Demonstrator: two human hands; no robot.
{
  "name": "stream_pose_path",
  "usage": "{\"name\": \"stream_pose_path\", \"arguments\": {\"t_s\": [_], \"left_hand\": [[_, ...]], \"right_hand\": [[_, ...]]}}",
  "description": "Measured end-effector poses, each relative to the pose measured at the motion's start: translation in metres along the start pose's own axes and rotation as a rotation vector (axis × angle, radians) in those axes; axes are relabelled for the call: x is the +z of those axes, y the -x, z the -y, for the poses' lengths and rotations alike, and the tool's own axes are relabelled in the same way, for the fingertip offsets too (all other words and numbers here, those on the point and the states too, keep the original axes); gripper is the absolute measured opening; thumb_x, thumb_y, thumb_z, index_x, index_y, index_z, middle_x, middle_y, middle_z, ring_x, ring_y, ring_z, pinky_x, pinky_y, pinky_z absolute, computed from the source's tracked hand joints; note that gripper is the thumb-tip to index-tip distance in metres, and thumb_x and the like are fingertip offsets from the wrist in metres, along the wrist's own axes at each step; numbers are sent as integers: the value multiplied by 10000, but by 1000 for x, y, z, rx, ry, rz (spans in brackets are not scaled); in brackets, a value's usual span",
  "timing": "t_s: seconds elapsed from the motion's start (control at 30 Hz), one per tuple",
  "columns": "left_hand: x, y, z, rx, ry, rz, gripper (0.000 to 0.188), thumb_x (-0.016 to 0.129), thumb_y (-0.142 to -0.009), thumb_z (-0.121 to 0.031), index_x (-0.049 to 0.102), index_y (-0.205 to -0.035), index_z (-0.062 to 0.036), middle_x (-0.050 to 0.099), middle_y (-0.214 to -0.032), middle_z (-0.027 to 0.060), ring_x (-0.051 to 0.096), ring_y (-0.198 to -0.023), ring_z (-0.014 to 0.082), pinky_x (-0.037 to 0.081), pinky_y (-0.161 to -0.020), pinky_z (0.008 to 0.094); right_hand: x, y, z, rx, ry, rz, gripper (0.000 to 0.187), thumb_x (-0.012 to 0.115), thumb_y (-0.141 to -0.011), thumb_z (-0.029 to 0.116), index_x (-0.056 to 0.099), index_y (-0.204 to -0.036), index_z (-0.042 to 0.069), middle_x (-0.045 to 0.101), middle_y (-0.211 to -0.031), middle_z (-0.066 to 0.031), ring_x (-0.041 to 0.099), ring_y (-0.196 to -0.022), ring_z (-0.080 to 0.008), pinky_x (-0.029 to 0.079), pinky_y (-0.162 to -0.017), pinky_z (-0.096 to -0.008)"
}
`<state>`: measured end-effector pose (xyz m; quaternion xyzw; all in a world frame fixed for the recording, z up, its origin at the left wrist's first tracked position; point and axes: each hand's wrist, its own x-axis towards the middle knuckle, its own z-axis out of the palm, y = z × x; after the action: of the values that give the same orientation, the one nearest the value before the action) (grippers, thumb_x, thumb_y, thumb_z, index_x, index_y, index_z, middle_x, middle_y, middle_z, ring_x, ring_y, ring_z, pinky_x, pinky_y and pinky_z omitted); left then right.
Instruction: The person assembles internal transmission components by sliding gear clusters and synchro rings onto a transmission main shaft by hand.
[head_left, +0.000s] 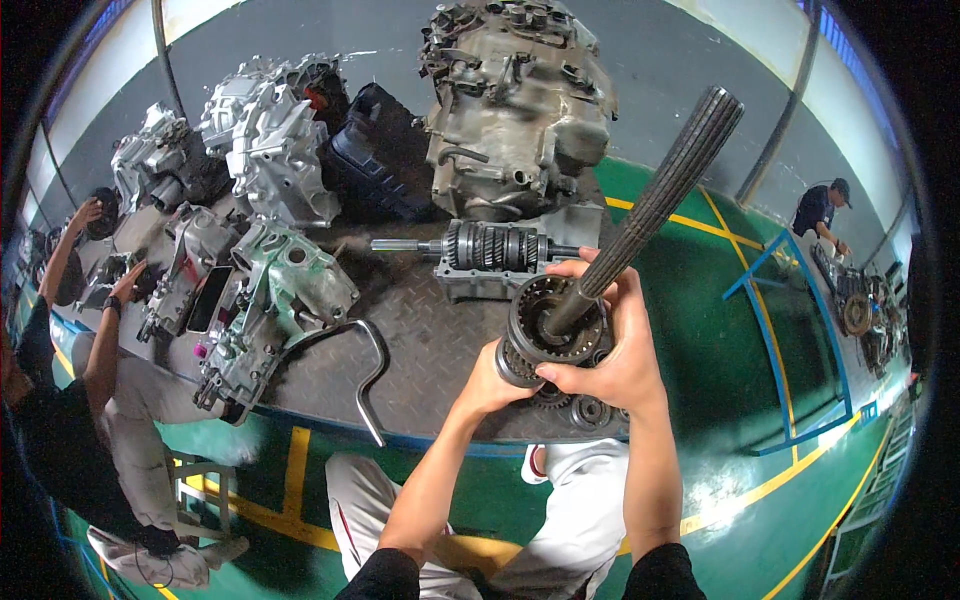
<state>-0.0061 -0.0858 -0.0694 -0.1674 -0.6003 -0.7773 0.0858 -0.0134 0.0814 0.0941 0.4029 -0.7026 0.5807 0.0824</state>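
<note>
Both of my hands hold a metal gear shaft over the near edge of the table. Its long splined shaft [660,190] slants up and to the right, while a toothed gear ring [524,318] surrounds its lower end. My left hand [484,384] is closed around the lower left of the gear part, with most of its fingers hidden. On the other side, my right hand [630,345] wraps the ring, thumb across the front and fingers behind the shaft. Beneath lie small gears and a round bearing [590,412], partly covered by my hands.
Just beyond, a geared shaft set [490,246] lies in an open housing, before a large gearbox casing [520,120]. A bent metal bar [376,375] overhangs the table's front edge. Silver casings [265,150] stand left, near another person's hands [125,283]. A blue frame [790,340] is at right.
</note>
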Motion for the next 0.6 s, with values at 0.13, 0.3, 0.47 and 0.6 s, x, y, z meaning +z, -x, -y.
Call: {"name": "stream_pose_path", "arguments": {"t_s": [0.13, 0.3, 0.47, 0.6], "left_hand": [[0, 0, 1, 2, 12, -2, 547, 860, -664, -103, 675, -1165, 17, 737, -1060, 66, 654, -950, 136, 539, -887, 325], [-2, 1, -4, 16, 47, -27, 533, 865, -666, -98, 680, -1153, 17, 737, -1048, 61, 654, -943, 135, 542, -875, 323], [-1, 1, 5, 39, 107, -72, 513, 874, -680, -122, 680, -1138, 5, 732, -1033, 52, 652, -927, 133, 541, -863, 323], [-1, -1, 7, 62, 76, -91, 512, 872, -688, -143, 675, -1138, 0, 725, -1011, 52, 649, -918, 132, 540, -850, 322]], "right_hand": [[9, 1, -4, -41, -24, -106, 1061, 975, -592, 166, 374, -1459, 41, 642, -1341, -167, 618, -1255, -261, 468, -1094, -399], [14, -2, -2, 6, 23, -86, 1078, 981, -595, 165, 359, -1465, 28, 642, -1343, -173, 627, -1241, -271, 484, -1075, -400], [21, -2, 2, 25, 171, -72, 1040, 983, -617, 201, 383, -1442, 1, 630, -1347, -174, 630, -1223, -274, 487, -1074, -399], [23, -2, 4, 49, 353, -21, 1017, 990, -626, 233, 412, -1426, -11, 643, -1325, -170, 640, -1206, -278, 491, -1070, -405]]}}
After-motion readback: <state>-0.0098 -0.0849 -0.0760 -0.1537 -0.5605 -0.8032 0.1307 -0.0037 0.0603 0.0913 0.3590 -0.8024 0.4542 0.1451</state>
